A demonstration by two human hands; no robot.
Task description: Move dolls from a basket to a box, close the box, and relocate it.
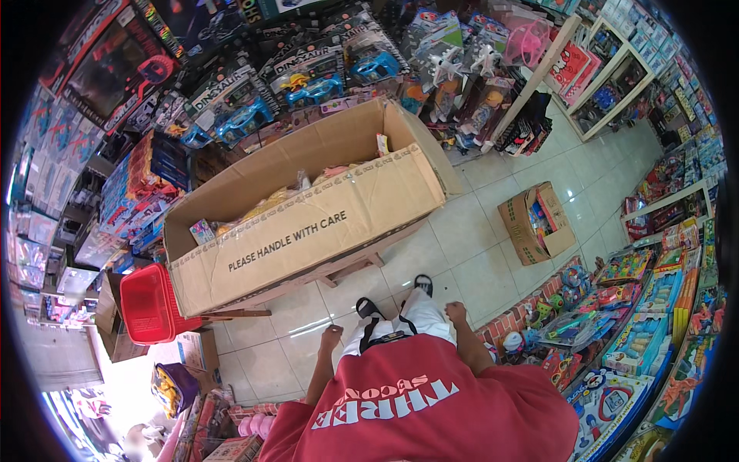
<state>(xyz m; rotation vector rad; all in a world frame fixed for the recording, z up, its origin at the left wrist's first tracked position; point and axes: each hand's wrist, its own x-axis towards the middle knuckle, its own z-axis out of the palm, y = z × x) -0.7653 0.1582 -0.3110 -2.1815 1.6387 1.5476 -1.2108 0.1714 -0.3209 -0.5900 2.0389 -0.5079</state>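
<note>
My left hand (331, 335) hangs beside my left leg over the tiled floor, its fingers curled, with nothing visible in it. On the other side, my right hand (456, 312) hangs near my right thigh, also curled and with no object visible in it. Neither hand touches the long cardboard box (288, 242) before me. That box is open at the top, bears printed writing and stands on a wooden support (352, 270). Inside lie plastic-wrapped items (265, 202), partly hidden by the near wall, and a small colourful packet (202, 231) at the left end.
A red plastic basket (147, 303) adjoins the long box's left end. A smaller open carton (528, 231) with packaged goods stands on the floor at right. Packaged toys (314, 86) line the far side, and toy sets (635, 341) fill a brick-patterned display at right.
</note>
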